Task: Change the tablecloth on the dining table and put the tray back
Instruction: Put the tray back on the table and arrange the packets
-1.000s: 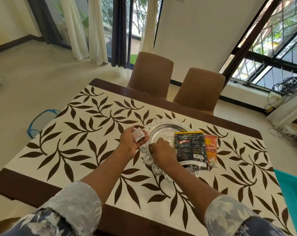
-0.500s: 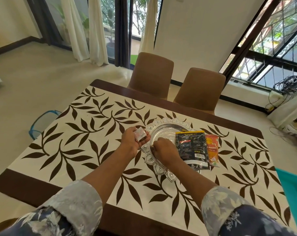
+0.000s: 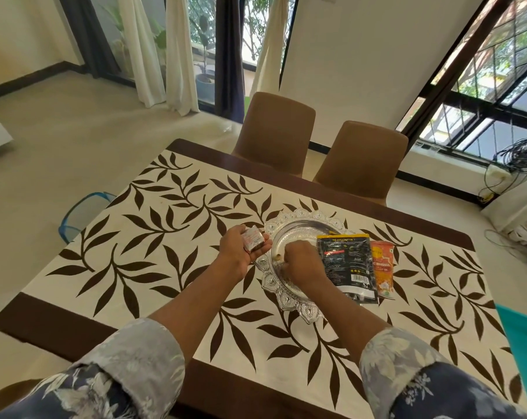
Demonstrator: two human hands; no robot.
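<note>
While the cream tablecloth (image 3: 171, 237) with its brown leaf print is lying flat over the dark wooden dining table (image 3: 44, 325), a silver tray (image 3: 289, 300) with a scalloped rim is sitting on it toward the far edge, nearer the right end. The left hand (image 3: 241, 252) is hovering just beside the tray's left rim, palm up, its fingers curling around a small foil-wrapped packet (image 3: 252, 239). The right hand (image 3: 304, 263) is reaching down into the tray, its fingers bunched together on something small and pale in the dish; what that is cannot be told. A black pouch (image 3: 347, 264) is lying across the tray's right side, and an orange packet (image 3: 382, 269) is lying touching its right edge. Two brown chairs (image 3: 274, 131) are standing at the table's far edge.
</note>
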